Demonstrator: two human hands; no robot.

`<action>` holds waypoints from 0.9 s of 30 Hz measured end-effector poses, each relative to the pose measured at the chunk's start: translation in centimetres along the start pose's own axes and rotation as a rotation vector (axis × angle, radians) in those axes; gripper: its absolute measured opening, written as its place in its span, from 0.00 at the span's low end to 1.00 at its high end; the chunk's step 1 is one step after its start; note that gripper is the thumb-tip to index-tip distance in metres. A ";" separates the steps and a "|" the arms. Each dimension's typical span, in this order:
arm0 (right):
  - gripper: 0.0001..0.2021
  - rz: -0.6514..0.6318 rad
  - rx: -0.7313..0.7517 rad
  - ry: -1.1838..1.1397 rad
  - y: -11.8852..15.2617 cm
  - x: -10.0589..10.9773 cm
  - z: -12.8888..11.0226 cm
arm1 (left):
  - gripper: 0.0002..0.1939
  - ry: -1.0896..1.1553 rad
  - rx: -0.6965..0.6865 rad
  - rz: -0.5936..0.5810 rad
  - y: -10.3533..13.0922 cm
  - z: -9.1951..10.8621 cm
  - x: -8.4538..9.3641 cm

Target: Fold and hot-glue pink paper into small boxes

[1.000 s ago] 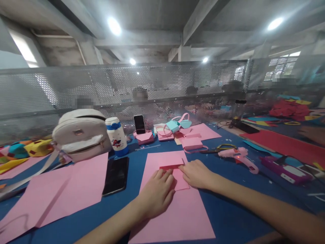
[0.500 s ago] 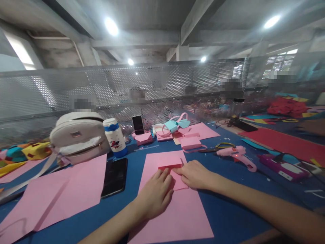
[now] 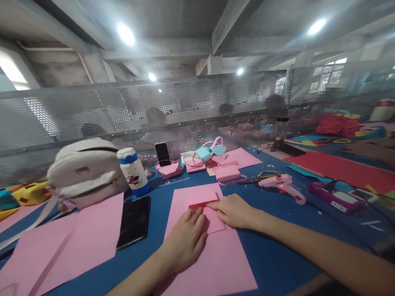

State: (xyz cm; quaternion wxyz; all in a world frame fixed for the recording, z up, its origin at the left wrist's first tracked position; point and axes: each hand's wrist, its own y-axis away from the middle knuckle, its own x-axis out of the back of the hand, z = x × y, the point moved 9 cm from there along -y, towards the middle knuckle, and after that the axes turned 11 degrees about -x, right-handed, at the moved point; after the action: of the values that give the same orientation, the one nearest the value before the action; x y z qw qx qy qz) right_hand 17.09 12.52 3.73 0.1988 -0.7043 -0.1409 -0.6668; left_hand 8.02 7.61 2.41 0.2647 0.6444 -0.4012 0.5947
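My left hand lies flat over the lower part of a folded piece of pink paper, its fingers stretched out close together. The fingertips reach the edge of a raised flap, with a darker red shade along its lower side. From the right, my right hand stretches its index finger to the flap's right lower edge; its thumb rests lower on the piece, apart from that finger. Its other fingers are mostly hidden. Under both hands spreads a larger pink sheet on the blue tabletop.
Left are more pink sheets, a black phone, a bottle and a pale backpack. Small pink paper bags stand behind. On the right lie scissors, a pink glue gun and a purple device.
The view has shifted slightly, so things sit a little further left. The raised flap looks slightly lower, with my right index finger at its edge. Both hands stay on the folded paper.
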 end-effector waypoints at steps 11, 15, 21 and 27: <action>0.18 0.011 -0.012 0.020 -0.2 -0.9 0.1 | 0.14 0.054 0.029 0.066 0.2 0.2 0.2; 0.18 0.025 -0.013 0.014 -0.1 -0.6 0.0 | 0.14 0.055 0.022 0.036 0.0 0.3 0.3; 0.21 0.012 0.114 -0.017 0.5 -0.2 -1.3 | 0.17 0.045 0.026 0.066 0.3 0.3 0.2; 0.25 0.017 0.126 0.120 0.7 -1.2 -2.3 | 0.17 0.002 0.056 0.091 0.5 0.1 0.1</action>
State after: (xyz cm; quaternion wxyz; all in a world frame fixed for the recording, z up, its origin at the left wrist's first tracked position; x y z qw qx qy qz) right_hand 15.32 10.91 2.50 0.2567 -0.6504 -0.1644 -0.6958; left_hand 7.70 7.25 2.39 0.2195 0.6320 -0.4130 0.6179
